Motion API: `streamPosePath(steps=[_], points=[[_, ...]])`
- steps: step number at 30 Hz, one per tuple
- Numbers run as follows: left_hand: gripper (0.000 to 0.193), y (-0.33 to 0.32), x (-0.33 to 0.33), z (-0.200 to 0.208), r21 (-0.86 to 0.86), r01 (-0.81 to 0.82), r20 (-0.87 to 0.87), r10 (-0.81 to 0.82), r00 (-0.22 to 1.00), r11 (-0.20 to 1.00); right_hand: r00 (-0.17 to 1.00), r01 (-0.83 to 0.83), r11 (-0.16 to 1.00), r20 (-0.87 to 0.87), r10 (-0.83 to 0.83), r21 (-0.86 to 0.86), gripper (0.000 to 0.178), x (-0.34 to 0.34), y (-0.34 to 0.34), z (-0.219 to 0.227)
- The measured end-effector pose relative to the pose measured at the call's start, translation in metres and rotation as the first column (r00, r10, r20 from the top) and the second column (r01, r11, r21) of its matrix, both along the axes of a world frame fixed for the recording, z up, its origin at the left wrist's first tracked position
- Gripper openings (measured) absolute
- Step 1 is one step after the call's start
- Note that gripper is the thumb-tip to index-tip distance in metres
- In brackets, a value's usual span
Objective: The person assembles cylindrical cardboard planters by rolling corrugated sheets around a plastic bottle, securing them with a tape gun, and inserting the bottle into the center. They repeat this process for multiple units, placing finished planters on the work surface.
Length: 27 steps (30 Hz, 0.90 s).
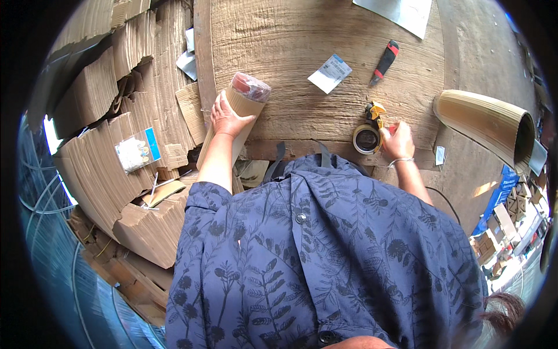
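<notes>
Brown cardboard wrap (249, 107), held under the part-spread fingers of the left hand (229, 121), looks light, stiff but crushable, best gripped mid-length, its slick plastic end (252, 88) just past them, while the right hand (400, 142) curls round a tape dispenser (376, 111).

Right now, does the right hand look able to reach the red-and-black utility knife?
Probably yes: nothing seems to block the utility knife, though the right hand would likely first release the tape dispenser it holds.
</notes>
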<state>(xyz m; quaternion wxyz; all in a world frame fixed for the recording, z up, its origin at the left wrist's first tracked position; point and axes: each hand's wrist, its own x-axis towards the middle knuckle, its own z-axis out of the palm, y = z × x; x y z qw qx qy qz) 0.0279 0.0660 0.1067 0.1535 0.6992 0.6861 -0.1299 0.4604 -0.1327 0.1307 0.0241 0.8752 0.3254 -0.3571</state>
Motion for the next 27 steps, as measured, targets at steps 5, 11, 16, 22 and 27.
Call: streamPosePath(steps=[5,11,16,22,27], points=[[0.132,-0.004,0.003,0.002,-0.047,0.006,-0.020,-0.007,1.000,0.999,0.988,0.068,0.997,0.136,-0.072,0.036,0.075,-0.057,-0.016,-0.031],[0.111,-0.009,-0.004,-0.024,-0.042,0.025,0.075,-0.021,0.997,0.999,0.993,-0.102,0.995,0.069,0.100,0.017,0.045,-0.029,-0.010,-0.053],[0.100,-0.011,-0.014,-0.018,0.046,0.039,0.208,-0.047,0.977,0.998,0.898,0.219,0.833,-0.439,0.032,0.507,0.060,-0.084,0.039,-0.009],[0.093,-0.008,-0.006,0.006,0.010,0.067,0.324,-0.066,0.944,0.998,0.635,0.233,0.845,-0.733,0.243,0.482,0.076,-0.182,0.161,0.055],[0.077,-0.026,-0.008,-0.017,0.267,0.036,0.439,-0.154,0.885,0.963,0.823,-0.181,0.744,-0.315,0.473,0.643,0.078,-0.248,0.204,0.059]])
